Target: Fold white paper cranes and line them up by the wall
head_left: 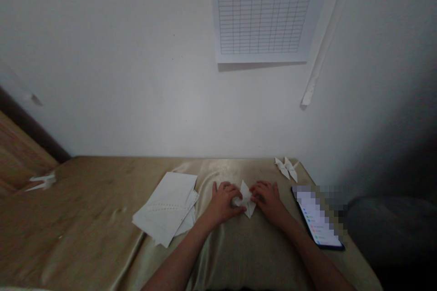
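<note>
Small white paper shape point(43, 182), indistinct, at 9 o'clock of the hands. Stack of white sheets point(167, 211) on a glossy, wrinkled tan cloth point(102, 236). Left hand point(223, 202) and right hand point(269, 198) both pinch the pointed folded paper point(246, 198) at centre, their fingers hiding its edges. Origami figures point(287, 168) at 1 o'clock. Smartphone point(319, 220) at 3 o'clock, screen blurred.

**Plain domestic room serving as a paper-folding corner.**
A worktop point(102, 236) draped in creased golden cloth stands against a bare white wall point(119, 77) bearing a taped printed grid chart point(262, 16). Wooden furniture point(17, 154) adjoins at left. Loose sheets point(167, 207), a partly folded sheet point(246, 198), folded paper figures point(287, 168) and a phone point(319, 223) lie on the worktop.
</note>
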Motion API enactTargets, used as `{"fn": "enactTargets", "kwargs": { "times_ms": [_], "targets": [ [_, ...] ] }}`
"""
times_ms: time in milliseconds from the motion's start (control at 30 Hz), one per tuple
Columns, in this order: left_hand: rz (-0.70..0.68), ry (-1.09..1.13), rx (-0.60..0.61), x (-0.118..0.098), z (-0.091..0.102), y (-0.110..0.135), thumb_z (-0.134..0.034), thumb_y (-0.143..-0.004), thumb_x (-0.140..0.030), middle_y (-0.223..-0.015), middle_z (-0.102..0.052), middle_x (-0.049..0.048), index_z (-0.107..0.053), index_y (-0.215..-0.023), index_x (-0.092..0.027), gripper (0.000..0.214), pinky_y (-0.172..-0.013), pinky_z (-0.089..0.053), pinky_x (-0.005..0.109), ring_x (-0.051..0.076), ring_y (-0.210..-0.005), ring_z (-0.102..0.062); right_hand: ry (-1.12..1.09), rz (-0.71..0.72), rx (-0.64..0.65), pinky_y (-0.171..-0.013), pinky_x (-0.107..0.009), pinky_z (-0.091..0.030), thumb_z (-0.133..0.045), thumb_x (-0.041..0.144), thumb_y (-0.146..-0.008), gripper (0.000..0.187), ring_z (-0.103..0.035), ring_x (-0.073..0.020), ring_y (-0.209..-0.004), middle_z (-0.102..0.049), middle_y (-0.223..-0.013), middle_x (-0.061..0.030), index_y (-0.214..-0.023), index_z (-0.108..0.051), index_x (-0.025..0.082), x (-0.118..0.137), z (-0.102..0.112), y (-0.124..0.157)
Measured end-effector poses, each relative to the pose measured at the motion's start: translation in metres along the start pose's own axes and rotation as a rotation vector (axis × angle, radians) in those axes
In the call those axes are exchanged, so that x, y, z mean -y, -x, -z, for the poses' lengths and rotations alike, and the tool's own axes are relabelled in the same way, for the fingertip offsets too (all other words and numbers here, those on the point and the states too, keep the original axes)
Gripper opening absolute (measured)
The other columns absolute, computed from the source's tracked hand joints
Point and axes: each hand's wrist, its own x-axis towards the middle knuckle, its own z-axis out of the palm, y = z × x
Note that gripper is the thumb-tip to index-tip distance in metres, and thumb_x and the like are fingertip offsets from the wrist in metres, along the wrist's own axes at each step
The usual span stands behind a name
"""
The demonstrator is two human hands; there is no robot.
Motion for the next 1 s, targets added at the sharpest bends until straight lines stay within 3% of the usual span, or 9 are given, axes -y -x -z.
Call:
{"fn": "enactTargets", "kwargs": {
  "times_ms": [200,400,600,867,1000],
  "targets": [
    [0.058,-0.016,-0.018,0.001,-0.009,-0.004,-0.076,-0.076,-0.045,-0.123,-0.066,0.0034,-0.067,-0.117,-0.033,0.043,-0.113,-0.003,0.071,0.032,-0.125,-0.045,0.009,-0.031,-0.039,-0.114,-0.069,0.005,-0.05,0.029,-0.094,0.018,-0.048,-0.0277,-0.129,-0.069,-0.111,-0.0043,-0.101,-0.066,0.027,0.0,-0.003,-0.001],
    [0.06,-0.022,-0.065,0.005,-0.015,-0.008,-0.074,-0.08,-0.041,-0.117,-0.066,0.0026,-0.072,-0.108,-0.03,0.031,-0.113,-0.014,0.066,0.029,-0.118,-0.05,0.01,0.001,-0.063,-0.115,-0.068,0.004,-0.049,0.028,-0.095,0.019,-0.048,-0.0277,-0.13,-0.068,-0.116,-0.0064,-0.1,-0.066,0.026,0.002,-0.001,0.0],
    [0.046,-0.018,-0.097,0.005,-0.02,-0.009,-0.068,-0.084,-0.026,-0.111,-0.066,0.0011,-0.073,-0.103,-0.031,0.02,-0.115,-0.012,0.062,0.026,-0.118,-0.05,0.082,0.083,-0.034,-0.111,-0.072,0.011,-0.063,0.027,-0.084,0.017,-0.044,-0.0312,-0.133,-0.07,-0.116,-0.001,-0.099,-0.069,0.03,0.001,0.004,0.003],
    [0.007,-0.055,-0.134,0.004,-0.022,-0.009,-0.064,-0.089,-0.027,-0.107,-0.066,0.0012,-0.074,-0.099,-0.029,0.014,-0.116,-0.015,0.06,0.024,-0.115,-0.051,0.205,0.084,-0.099,-0.11,-0.074,0.011,-0.065,0.026,-0.085,0.021,-0.042,-0.0336,-0.13,-0.07,-0.115,-0.0003,-0.099,-0.075,0.037,0.0,-0.003,0.001],
    [0.018,-0.119,-0.166,0.002,-0.024,-0.01,-0.063,-0.091,-0.028,-0.105,-0.067,0.0015,-0.072,-0.097,-0.026,0.012,-0.115,-0.018,0.061,0.024,-0.113,-0.052,0.254,0.093,-0.166,-0.113,-0.071,0.006,-0.062,0.027,-0.089,0.013,-0.045,-0.0307,-0.126,-0.07,-0.108,-0.0013,-0.09,-0.075,0.031,0.004,-0.004,0.0]
  ]
}}
